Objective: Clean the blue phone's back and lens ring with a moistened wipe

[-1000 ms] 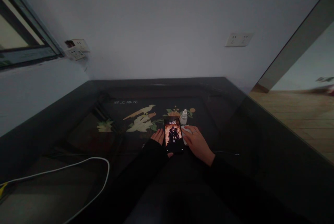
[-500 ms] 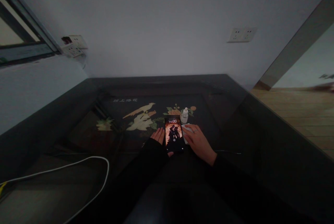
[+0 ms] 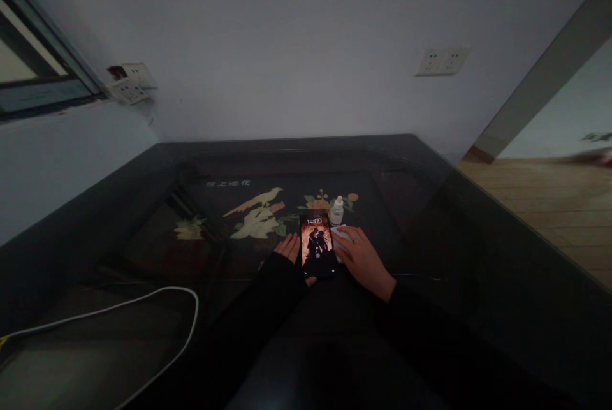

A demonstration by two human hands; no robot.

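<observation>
A smartphone with its lit screen reading 14:00 lies on the dark table, facing up. My left hand holds it at the left edge, fingers along the side and thumb at the bottom corner. My right hand is at the phone's right side, fingers pressed on a folded white cloth or tissue, most of which they cover. Just beyond that hand, a small clear bottle with a white cap stands upright near the phone's top right corner.
The glossy black table carries a picture of birds and flowers. A white cable loops across the left front. A pale wall with sockets rises behind, and a wooden floor lies to the right.
The view has shifted very slightly. Both hands, the phone and the bottle keep about the same places relative to each other.
</observation>
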